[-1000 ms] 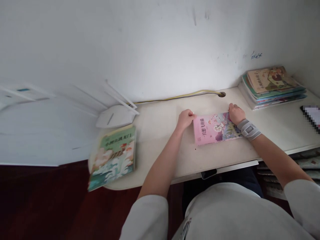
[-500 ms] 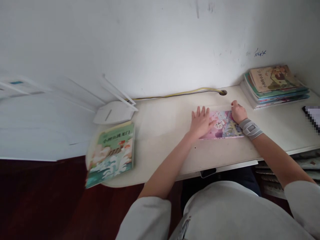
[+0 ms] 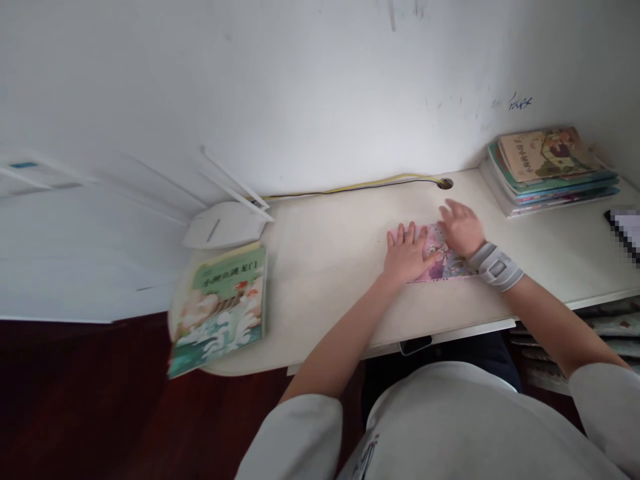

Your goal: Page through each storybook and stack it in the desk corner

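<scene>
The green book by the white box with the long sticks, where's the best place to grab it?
Probably by the near-left corner of the green book, coming from the left and pinching it top and bottom. The book lies flat, but that corner sticks out past the rounded edge of the table, so there's likely room underneath.

Soft light is brightening the central wall [image 3: 360,113], while the floor [image 3: 100,387] is lying in shadow. The right hand [image 3: 464,230] is looking slightly blurred, and coarse pixels are masking the screen [image 3: 629,230] far right.
</scene>
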Tool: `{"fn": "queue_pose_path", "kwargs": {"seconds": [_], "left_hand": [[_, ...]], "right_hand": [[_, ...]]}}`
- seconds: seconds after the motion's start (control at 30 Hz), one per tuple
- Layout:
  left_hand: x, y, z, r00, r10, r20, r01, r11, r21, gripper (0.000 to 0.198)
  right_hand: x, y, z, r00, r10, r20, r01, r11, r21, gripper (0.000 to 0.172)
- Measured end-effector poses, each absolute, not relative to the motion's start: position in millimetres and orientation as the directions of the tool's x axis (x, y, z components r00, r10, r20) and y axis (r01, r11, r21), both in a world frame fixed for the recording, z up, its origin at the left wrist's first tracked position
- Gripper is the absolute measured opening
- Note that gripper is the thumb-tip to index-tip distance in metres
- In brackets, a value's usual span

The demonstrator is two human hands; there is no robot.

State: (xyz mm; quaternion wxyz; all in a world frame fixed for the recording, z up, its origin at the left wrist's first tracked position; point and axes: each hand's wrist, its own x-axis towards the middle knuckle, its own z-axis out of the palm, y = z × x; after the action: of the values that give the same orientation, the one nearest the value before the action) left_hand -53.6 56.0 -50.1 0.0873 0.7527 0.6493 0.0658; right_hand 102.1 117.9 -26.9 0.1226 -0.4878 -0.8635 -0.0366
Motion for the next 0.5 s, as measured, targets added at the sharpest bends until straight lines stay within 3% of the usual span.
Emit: {"fn": "queue_pose_path", "kwargs": {"seconds": [0.13,0.5], "left_hand": [[-53.7,53.8,-50.5,0.140,0.990,-0.024,0.972,-0.133,0.192,0.070],[-70.6,57.2,-44.6,0.160,0.987,0.024,0.960,-0.161,0.228,0.058]], "right_hand": [[91.8,96.2,-41.2,-0.661,0.745,0.093,0.739,0.667,-0.089,0.058],[149.4,99.2,-50.3,-0.554,0.831,0.045,0.829,0.556,-0.062,0.066]]}}
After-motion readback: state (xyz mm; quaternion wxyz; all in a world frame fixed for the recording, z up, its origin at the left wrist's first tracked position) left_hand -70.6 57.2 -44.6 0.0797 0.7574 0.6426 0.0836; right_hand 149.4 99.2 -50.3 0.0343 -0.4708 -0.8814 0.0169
